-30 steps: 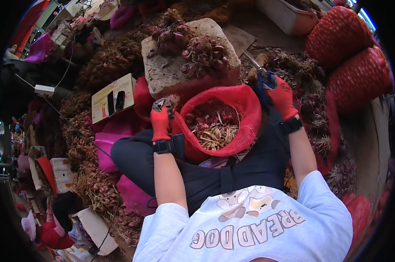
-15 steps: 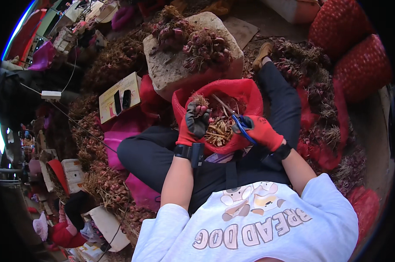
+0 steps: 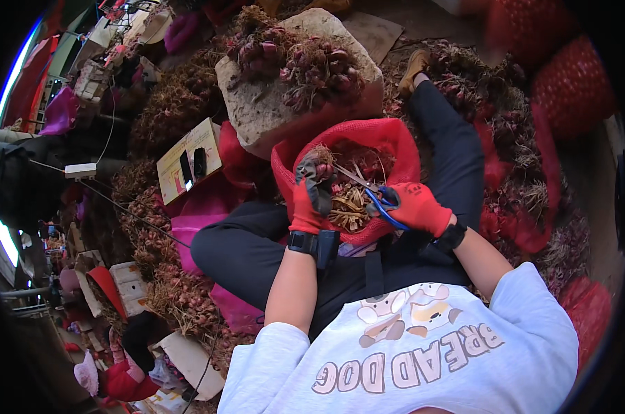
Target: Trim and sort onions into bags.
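My left hand [image 3: 308, 200], in a red and grey work glove, is closed round a shallot [image 3: 323, 171] with dry roots on it. In my right hand [image 3: 419, 208], gloved the same way, are blue-handled scissors [image 3: 380, 200]. Their blades stand apart and point toward the shallot; whether they touch it I cannot tell. Beneath both hands, a red mesh bag [image 3: 406, 153] sits with its mouth spread between my legs. Inside it lie shallots and dry trimmed stalks [image 3: 349, 209].
Bunches of shallots [image 3: 320, 72] rest on a pale block [image 3: 254, 114] ahead. Left of it, a phone [image 3: 186, 169] lies on a flat box [image 3: 171, 172]. Heaped shallots [image 3: 178, 293] flank me on both sides. Full red mesh sacks [image 3: 573, 83] stand far right. Another person [image 3: 122, 376] sits lower left.
The scissor blades have spread apart near the shallot. My left hand has tilted slightly and still grips the shallot. The whole view has shifted a little.
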Motion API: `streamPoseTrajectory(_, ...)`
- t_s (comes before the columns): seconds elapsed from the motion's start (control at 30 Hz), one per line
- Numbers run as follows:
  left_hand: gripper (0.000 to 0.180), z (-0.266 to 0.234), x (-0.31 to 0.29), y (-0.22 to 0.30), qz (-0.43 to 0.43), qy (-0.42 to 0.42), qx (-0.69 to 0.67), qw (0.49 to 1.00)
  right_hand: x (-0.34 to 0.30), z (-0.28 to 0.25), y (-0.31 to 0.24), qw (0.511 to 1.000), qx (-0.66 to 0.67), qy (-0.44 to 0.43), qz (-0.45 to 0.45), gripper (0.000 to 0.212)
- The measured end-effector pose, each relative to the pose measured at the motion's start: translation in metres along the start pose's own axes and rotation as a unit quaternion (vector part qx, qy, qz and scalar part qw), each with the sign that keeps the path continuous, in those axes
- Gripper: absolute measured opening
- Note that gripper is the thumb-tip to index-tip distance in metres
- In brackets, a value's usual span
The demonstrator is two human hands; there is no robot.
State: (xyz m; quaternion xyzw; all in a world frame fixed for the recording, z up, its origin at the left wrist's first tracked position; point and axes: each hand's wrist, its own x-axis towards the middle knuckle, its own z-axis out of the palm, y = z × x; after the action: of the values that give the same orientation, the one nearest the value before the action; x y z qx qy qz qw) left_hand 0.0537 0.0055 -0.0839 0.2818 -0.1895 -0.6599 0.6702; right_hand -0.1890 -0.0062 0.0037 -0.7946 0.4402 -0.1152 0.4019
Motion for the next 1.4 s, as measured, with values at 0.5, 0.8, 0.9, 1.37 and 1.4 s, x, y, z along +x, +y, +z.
streamPoseTrajectory(0.5,0.012,0.012,-0.003,-0.013,-0.056,0.145,-0.006,0.988,0.001,0.009,0.000,0.990,-0.122,0.063,0.006,0.041)
streamPoseTrajectory(0.8,0.018,-0.006,0.004,-0.021,-0.061,0.113,0.025,0.991,0.010,0.025,0.029,0.994,-0.089,-0.028,0.060,0.038)
streamPoseTrajectory(0.9,0.020,-0.013,0.001,-0.010,-0.136,0.074,-0.040,0.987,0.010,0.037,0.044,0.996,0.011,-0.048,0.077,0.041)
streamPoseTrajectory(1.37,0.011,-0.035,0.003,-0.015,-0.062,0.012,-0.008,0.998,0.013,0.030,0.026,0.995,-0.067,0.051,0.057,0.039)
streamPoseTrajectory(1.4,0.012,-0.027,0.003,-0.013,-0.095,0.025,0.001,0.995,0.019,0.023,0.023,0.994,0.063,0.075,0.056,0.039)
